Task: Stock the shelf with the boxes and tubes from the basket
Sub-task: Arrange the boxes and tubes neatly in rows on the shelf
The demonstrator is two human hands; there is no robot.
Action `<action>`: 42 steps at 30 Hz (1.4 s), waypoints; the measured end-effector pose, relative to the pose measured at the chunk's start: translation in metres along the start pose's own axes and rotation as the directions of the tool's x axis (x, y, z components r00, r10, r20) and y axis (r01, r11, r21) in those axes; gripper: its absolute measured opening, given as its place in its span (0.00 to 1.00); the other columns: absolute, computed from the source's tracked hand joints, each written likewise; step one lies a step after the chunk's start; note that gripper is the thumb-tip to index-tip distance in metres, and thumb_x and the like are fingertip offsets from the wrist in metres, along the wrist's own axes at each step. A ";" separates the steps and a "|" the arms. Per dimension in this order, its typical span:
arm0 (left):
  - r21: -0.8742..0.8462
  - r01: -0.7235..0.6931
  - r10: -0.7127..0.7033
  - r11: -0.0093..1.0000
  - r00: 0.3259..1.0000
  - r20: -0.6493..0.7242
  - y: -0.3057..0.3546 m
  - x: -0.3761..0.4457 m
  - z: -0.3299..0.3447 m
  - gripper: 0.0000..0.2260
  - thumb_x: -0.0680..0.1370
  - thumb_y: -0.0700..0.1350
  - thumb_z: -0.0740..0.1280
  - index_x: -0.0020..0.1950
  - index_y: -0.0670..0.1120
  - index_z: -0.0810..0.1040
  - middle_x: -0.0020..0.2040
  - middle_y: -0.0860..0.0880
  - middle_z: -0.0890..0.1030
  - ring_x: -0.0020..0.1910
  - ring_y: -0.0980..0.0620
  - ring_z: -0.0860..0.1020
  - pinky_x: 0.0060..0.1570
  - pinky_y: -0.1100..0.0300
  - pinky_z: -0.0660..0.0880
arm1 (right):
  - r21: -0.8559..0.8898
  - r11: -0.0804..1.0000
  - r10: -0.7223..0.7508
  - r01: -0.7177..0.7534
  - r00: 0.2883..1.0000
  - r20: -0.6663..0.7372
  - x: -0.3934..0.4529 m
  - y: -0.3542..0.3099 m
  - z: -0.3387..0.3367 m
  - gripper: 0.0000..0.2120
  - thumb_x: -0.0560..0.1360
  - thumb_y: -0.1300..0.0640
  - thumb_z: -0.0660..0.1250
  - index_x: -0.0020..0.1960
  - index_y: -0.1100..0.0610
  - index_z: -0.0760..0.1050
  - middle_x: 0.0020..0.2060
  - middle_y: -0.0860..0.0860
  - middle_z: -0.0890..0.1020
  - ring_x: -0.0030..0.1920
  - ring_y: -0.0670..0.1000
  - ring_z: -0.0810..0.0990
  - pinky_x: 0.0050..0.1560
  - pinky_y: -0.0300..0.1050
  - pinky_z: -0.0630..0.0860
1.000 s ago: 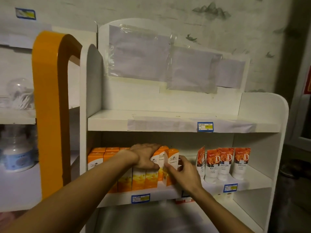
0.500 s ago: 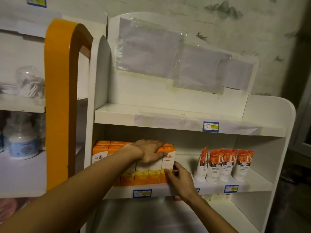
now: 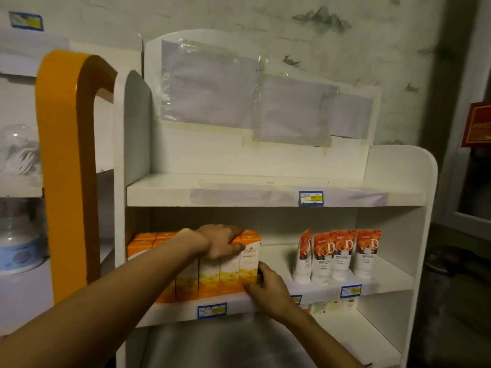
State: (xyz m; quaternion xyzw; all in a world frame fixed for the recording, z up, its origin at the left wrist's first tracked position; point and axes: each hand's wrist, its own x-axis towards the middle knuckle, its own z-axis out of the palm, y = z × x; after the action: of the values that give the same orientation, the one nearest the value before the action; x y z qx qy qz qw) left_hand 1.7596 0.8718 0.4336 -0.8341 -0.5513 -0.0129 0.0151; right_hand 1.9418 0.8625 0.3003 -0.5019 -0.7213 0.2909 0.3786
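Observation:
A row of orange and white boxes (image 3: 212,277) stands upright on the left half of the white middle shelf (image 3: 329,288). My left hand (image 3: 223,243) lies flat over the tops of the right-hand boxes, fingers spread. My right hand (image 3: 268,288) presses against the right side and lower corner of the rightmost box (image 3: 249,258). Several white tubes with orange rose caps (image 3: 342,253) stand on the right half of the same shelf, the leftmost one leaning. The basket is out of view.
The top shelf (image 3: 265,192) carries only taped paper and a blue price tag (image 3: 310,198). An orange shelf frame (image 3: 61,166) stands to the left, with bottles (image 3: 16,248) behind it. Small boxes (image 3: 332,306) lie on the lowest shelf. A red sign (image 3: 478,126) hangs at the right.
The boxes have been pushed left into a tight row. My right hand moved from the front of the rightmost box to its right side. My left hand stays on the tops.

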 end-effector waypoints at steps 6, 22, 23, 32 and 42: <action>0.095 -0.020 0.022 0.995 1.000 -0.020 0.003 0.000 -0.003 0.32 0.81 0.65 0.55 0.81 0.52 0.56 0.78 0.48 0.66 0.74 0.45 0.68 0.72 0.49 0.66 | -0.130 0.989 -0.094 0.077 0.987 -0.132 -0.019 0.003 -0.031 0.26 0.78 0.51 0.66 0.74 0.48 0.64 0.68 0.42 0.72 0.65 0.45 0.73 0.65 0.45 0.75; -0.047 -0.092 0.073 0.995 0.944 -0.322 0.108 0.025 0.002 0.37 0.79 0.59 0.64 0.82 0.46 0.53 0.81 0.45 0.58 0.78 0.45 0.61 0.75 0.51 0.63 | -0.471 0.881 -0.310 0.048 0.811 -0.497 -0.037 0.014 -0.160 0.20 0.78 0.58 0.68 0.68 0.51 0.72 0.65 0.47 0.76 0.63 0.48 0.75 0.60 0.44 0.75; -0.154 -0.085 0.028 0.985 0.940 -0.339 0.117 0.029 0.009 0.38 0.79 0.59 0.66 0.82 0.46 0.53 0.81 0.46 0.59 0.78 0.45 0.61 0.74 0.50 0.64 | -0.508 0.861 -0.310 0.039 0.831 -0.461 -0.035 0.014 -0.165 0.22 0.77 0.57 0.68 0.70 0.51 0.70 0.67 0.47 0.75 0.66 0.49 0.74 0.62 0.45 0.74; -0.806 0.046 -0.339 0.590 0.920 -0.196 0.152 0.066 0.075 0.33 0.76 0.55 0.73 0.76 0.48 0.63 0.72 0.46 0.73 0.69 0.44 0.73 0.67 0.47 0.73 | -0.724 0.690 -0.216 0.010 0.957 -0.192 -0.010 0.009 -0.179 0.32 0.77 0.51 0.68 0.78 0.50 0.58 0.76 0.49 0.64 0.72 0.53 0.70 0.65 0.50 0.75; -0.858 0.031 -0.368 0.513 0.911 -0.187 0.156 0.082 0.098 0.15 0.80 0.55 0.68 0.63 0.49 0.77 0.60 0.50 0.83 0.56 0.49 0.81 0.60 0.51 0.77 | -0.715 0.699 -0.275 0.028 0.933 -0.233 -0.002 0.036 -0.168 0.33 0.75 0.50 0.71 0.76 0.50 0.62 0.74 0.48 0.69 0.69 0.52 0.72 0.64 0.49 0.75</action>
State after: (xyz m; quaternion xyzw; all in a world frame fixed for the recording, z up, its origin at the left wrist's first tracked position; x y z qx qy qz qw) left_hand 1.9361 0.8902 0.3374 -0.6511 -0.5584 -0.4234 -0.2915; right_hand 2.1012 0.8785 0.3629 -0.5861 -0.7445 -0.1230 0.2951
